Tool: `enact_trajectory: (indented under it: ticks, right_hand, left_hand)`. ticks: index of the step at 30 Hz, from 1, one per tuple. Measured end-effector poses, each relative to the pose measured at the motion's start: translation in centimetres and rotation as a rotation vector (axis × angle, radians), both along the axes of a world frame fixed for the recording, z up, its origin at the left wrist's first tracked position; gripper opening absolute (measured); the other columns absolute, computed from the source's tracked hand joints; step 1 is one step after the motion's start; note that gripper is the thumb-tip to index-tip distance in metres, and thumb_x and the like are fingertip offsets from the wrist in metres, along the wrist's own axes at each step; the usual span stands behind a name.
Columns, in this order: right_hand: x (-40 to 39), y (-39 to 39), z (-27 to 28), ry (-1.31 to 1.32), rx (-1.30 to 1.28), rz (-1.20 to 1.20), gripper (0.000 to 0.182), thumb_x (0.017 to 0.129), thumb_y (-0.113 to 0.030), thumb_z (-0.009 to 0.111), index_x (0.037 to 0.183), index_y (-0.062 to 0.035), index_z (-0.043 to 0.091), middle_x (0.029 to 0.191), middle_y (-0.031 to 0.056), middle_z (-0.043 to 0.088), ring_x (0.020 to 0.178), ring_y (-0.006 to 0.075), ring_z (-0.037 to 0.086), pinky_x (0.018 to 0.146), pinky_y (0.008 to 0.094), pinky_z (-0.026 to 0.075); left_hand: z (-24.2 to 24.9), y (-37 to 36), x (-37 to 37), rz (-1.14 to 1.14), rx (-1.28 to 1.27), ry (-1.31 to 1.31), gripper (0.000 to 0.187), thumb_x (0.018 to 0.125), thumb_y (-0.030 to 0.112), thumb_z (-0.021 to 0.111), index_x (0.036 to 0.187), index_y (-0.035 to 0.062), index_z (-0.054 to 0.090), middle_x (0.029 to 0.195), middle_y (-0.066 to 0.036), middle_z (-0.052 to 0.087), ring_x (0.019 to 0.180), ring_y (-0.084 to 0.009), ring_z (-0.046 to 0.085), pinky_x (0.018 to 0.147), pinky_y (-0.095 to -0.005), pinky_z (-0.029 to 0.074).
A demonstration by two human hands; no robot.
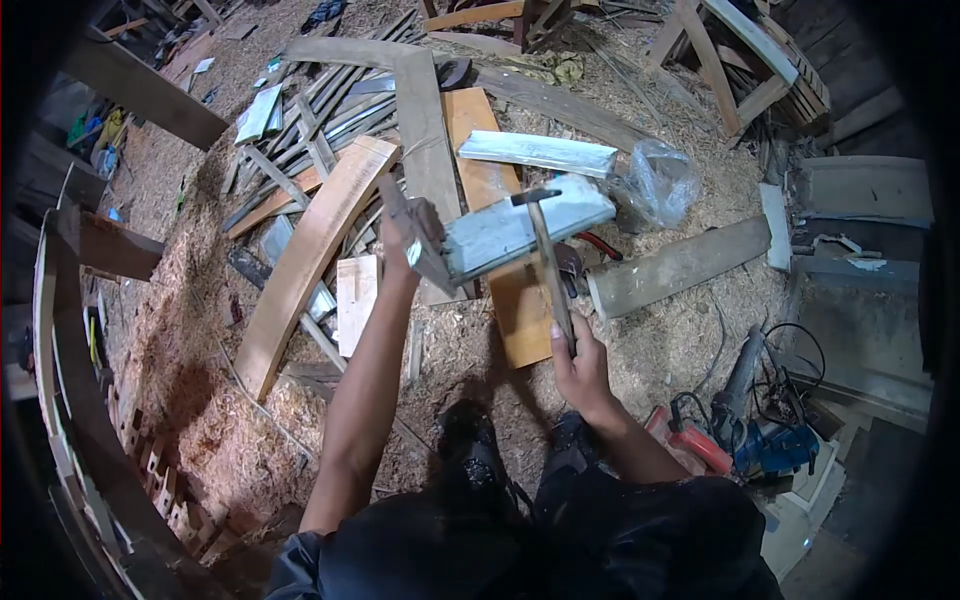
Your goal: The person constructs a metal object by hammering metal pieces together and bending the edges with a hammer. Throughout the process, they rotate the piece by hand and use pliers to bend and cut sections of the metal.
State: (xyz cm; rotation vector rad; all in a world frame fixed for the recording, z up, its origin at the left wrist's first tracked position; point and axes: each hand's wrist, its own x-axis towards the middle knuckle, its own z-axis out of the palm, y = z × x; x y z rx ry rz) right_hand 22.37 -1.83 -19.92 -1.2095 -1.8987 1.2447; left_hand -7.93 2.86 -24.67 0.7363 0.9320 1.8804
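Shavings-covered floor [640, 345], right hand [583, 362] clenched round hammer [550, 262], left hand [424, 222] apparently gripping white board [500, 238] by one end.

Contents by count, as I log them from my end of the head view.
I enter: hands, two (left hand [412, 228], right hand [583, 372]); hammer [552, 268], one; white-faced boards [540, 151] close to the hands, two; orange board [522, 318], one; pale curved plank [312, 262], one; short pale block [357, 300], one; clear plastic bag [665, 185], one; blue power tool [778, 450], one; boots [468, 438], two; thin slats [335, 125] in the pile, several, overlapping too much for me to give an exact figure.
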Motion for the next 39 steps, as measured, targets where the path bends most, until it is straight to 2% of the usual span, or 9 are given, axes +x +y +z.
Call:
enact_trajectory:
  ticks: [3, 7, 8, 12, 19, 24, 27, 29, 39]
  right_hand:
    - [1.4, -1.1, -0.9, -0.053, 0.011, 0.02, 0.027, 0.098, -0.02, 0.054, 0.112, 0.0024, 0.055, 0.073, 0.0215, 0.06, 0.064, 0.0389, 0.063, 0.057, 0.0426, 0.047]
    - [3.1, -2.5, -1.7, -0.042, -0.08, 0.043, 0.024, 0.097, -0.017, 0.054, 0.112, 0.0023, 0.054, 0.073, 0.0214, 0.06, 0.065, 0.0389, 0.064, 0.058, 0.0425, 0.048]
    - [3.4, -2.9, -1.8, -0.016, -0.071, 0.032, 0.024, 0.097, -0.016, 0.054, 0.113, 0.0023, 0.054, 0.073, 0.0218, 0.06, 0.066, 0.0389, 0.064, 0.058, 0.0424, 0.048]
    - [4.4, -3.4, -1.8, -0.047, 0.019, 0.027, 0.027, 0.098, -0.017, 0.053, 0.116, 0.0029, 0.056, 0.068, 0.0149, 0.058, 0.058, 0.0215, 0.061, 0.055, 0.0341, 0.046]
    - [4.1, -3.4, -1.3, -0.027, 0.043, 0.031, 0.025, 0.097, -0.014, 0.053, 0.115, 0.0034, 0.054, 0.073, 0.0187, 0.059, 0.063, 0.0308, 0.062, 0.057, 0.0385, 0.047]
    - [3.5, -2.9, 0.6, -0.054, -0.073, 0.088, 0.023, 0.096, -0.013, 0.054, 0.113, 0.0037, 0.053, 0.081, 0.0234, 0.061, 0.074, 0.0399, 0.065, 0.062, 0.0414, 0.05]
    - [3.1, -2.7, -0.3, -0.01, 0.048, 0.07, 0.019, 0.096, -0.013, 0.057, 0.107, 0.0023, 0.056, 0.066, 0.0115, 0.057, 0.056, 0.0182, 0.057, 0.052, 0.0332, 0.044]
    - [3.2, -2.1, 0.3, -0.071, -0.055, 0.046, 0.024, 0.094, -0.017, 0.061, 0.108, 0.0021, 0.056, 0.071, 0.0146, 0.061, 0.062, 0.026, 0.063, 0.057, 0.0367, 0.048]
    - [2.3, 1.7, 2.8, -0.047, 0.09, -0.014, 0.029, 0.092, -0.02, 0.065, 0.11, 0.0012, 0.058, 0.069, 0.0118, 0.062, 0.059, 0.0199, 0.06, 0.057, 0.0352, 0.048]
  left_hand:
    - [-2.2, 1.2, 0.1, -0.126, -0.049, 0.085, 0.056, 0.098, 0.051, 0.033, 0.057, 0.0145, 0.045, 0.049, -0.003, 0.042, 0.044, -0.0171, 0.044, 0.046, -0.0292, 0.038]
    - [-1.9, 2.1, 2.3, 0.034, -0.223, 0.535, 0.056, 0.103, 0.035, 0.03, 0.081, -0.0053, 0.061, 0.062, -0.008, 0.059, 0.057, -0.0154, 0.053, 0.053, -0.0354, 0.04]
    - [-1.1, 2.1, 3.1, 0.001, -0.254, 0.506, 0.044, 0.101, 0.034, 0.03, 0.081, 0.0074, 0.059, 0.067, -0.002, 0.058, 0.058, -0.0114, 0.054, 0.051, -0.0288, 0.041]
    - [-3.9, 2.3, 1.3, 0.068, -0.205, 0.305, 0.045, 0.098, 0.031, 0.036, 0.08, -0.0013, 0.062, 0.067, -0.007, 0.061, 0.057, -0.0158, 0.054, 0.054, -0.0334, 0.042]
    - [-5.3, 0.9, -1.7, -0.223, 0.184, -0.154, 0.056, 0.1, 0.047, 0.034, 0.06, 0.0111, 0.047, 0.052, -0.004, 0.041, 0.049, -0.02, 0.042, 0.061, -0.0324, 0.04]
    - [-4.6, 0.0, -0.6, -0.185, 0.099, 0.043, 0.059, 0.096, 0.054, 0.04, 0.057, 0.0102, 0.047, 0.049, -0.004, 0.042, 0.046, -0.018, 0.044, 0.056, -0.0324, 0.04]
    - [-4.3, 0.1, 0.1, -0.113, -0.06, 0.116, 0.052, 0.096, 0.044, 0.043, 0.061, 0.0073, 0.051, 0.052, -0.006, 0.049, 0.048, -0.016, 0.048, 0.053, -0.0336, 0.042]
    - [-4.2, 0.6, 0.6, 0.114, -0.218, 0.345, 0.051, 0.097, 0.051, 0.04, 0.068, 0.0098, 0.051, 0.055, -0.003, 0.048, 0.047, -0.0147, 0.047, 0.049, -0.0325, 0.041]
    - [12.9, -0.4, -0.2, 0.281, -0.565, 0.063, 0.076, 0.082, 0.087, 0.026, 0.067, 0.0153, 0.047, 0.053, 0.0, 0.038, 0.043, -0.0148, 0.039, 0.04, -0.0325, 0.038]
